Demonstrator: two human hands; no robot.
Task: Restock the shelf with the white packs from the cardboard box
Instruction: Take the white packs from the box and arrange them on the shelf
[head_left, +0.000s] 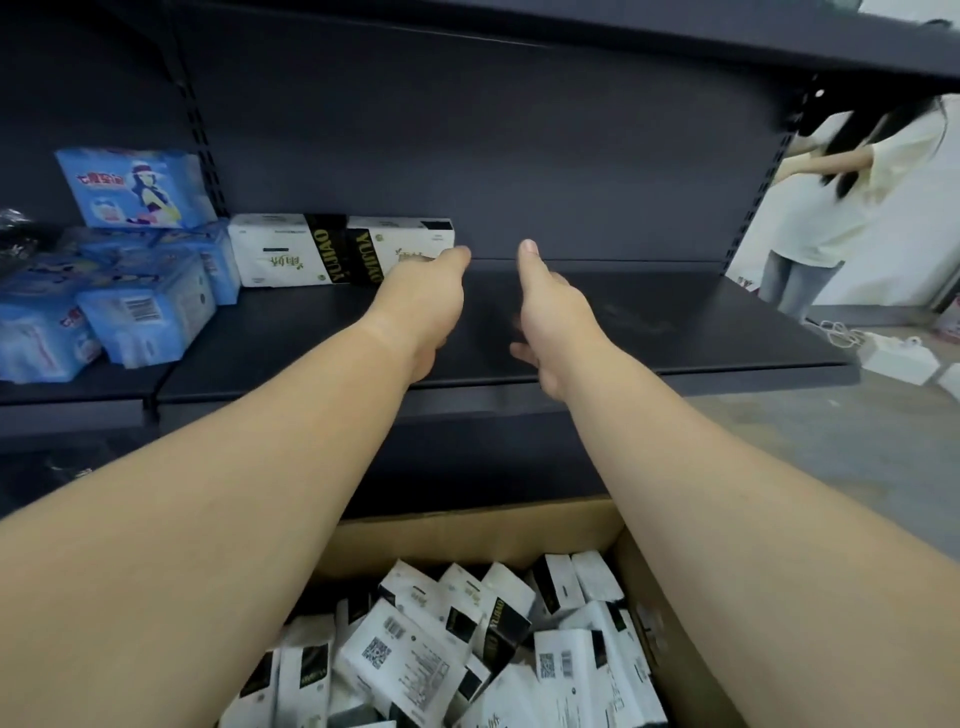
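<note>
The left hand (423, 306) reaches out over the dark shelf (675, 322), its thumb touching the front face of the right-hand one of two white packs (400, 249); the fingers are hidden under the palm, so whether they are grasping the pack or merely resting against it cannot be told. The right hand (550, 317) is stretched out just beside it over a bare part of the shelf, thumb pointing toward the back panel, fingers loosely curled below and holding nothing, released. The two white packs stand side by side at the back edge of the shelf, toward its left end, touching each other, their black bands meeting in the middle. Left of them, across the upright of the racking, a heap of blue packs (140, 306) lies on the neighbouring shelf board, with one more blue pack standing on top at the back. Below the front edge of the shelf, between the two forearms, sits the open cardboard box (467, 530), filled with many more white packs (415, 660) lying jumbled at all angles. Beyond the right end of the shelf another person (831, 197) in a pale top stands on the floor.
</note>
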